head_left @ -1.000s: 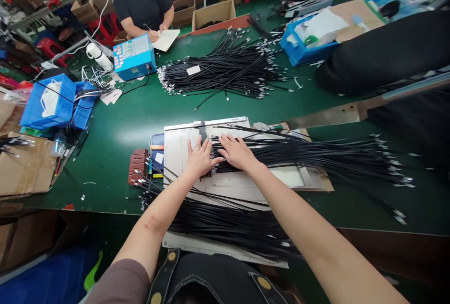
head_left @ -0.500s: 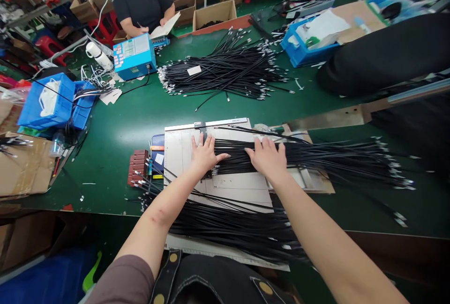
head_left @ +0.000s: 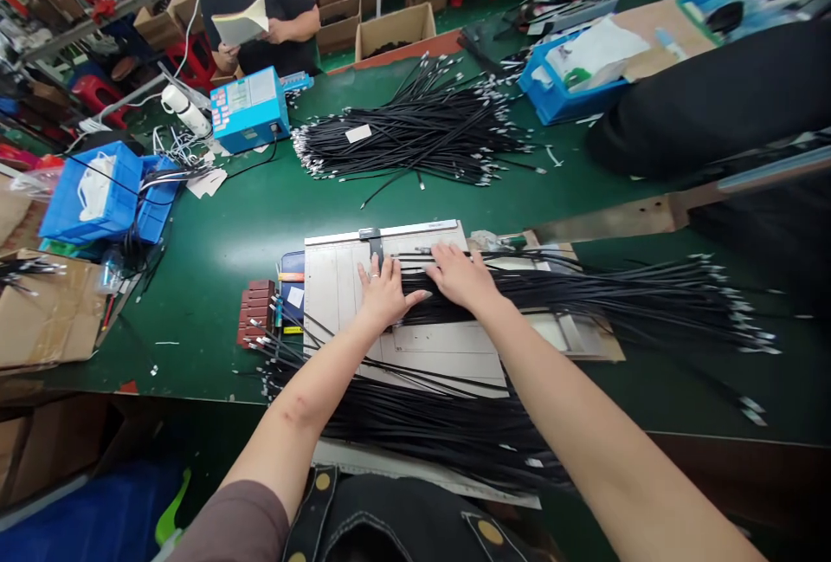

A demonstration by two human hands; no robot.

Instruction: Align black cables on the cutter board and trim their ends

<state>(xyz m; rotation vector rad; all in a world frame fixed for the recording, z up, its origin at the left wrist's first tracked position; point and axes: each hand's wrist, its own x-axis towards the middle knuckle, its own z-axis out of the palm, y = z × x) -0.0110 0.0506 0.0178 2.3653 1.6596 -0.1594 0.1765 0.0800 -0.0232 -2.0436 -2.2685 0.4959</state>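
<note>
Flat on the white board (head_left: 334, 281), my left hand (head_left: 386, 293) has its fingers spread beside a dark slider (head_left: 370, 242) and its thumb toward the cable ends. My right hand (head_left: 462, 278) rests on the upper side of a bundle of black cables (head_left: 584, 289), fingers stretched out and grasping nothing that I can see. The cables run rightward from the board, with metal-tipped ends fanned out at the far right. The ends under my left hand are partly hidden. A metal rail (head_left: 415, 229) lies along the board's far edge.
More black cables (head_left: 441, 428) lie at the near table edge, and a large heap of cables (head_left: 409, 133) lies across the table. A blue device (head_left: 250, 112), blue bins (head_left: 91, 194) and a brown block (head_left: 255, 315) stand about. A person (head_left: 260, 16) holds a notebook (head_left: 240, 22).
My right hand has moved left and slightly away from me along the cables, closer to my left hand, which has barely shifted. The person opposite has raised the notebook.
</note>
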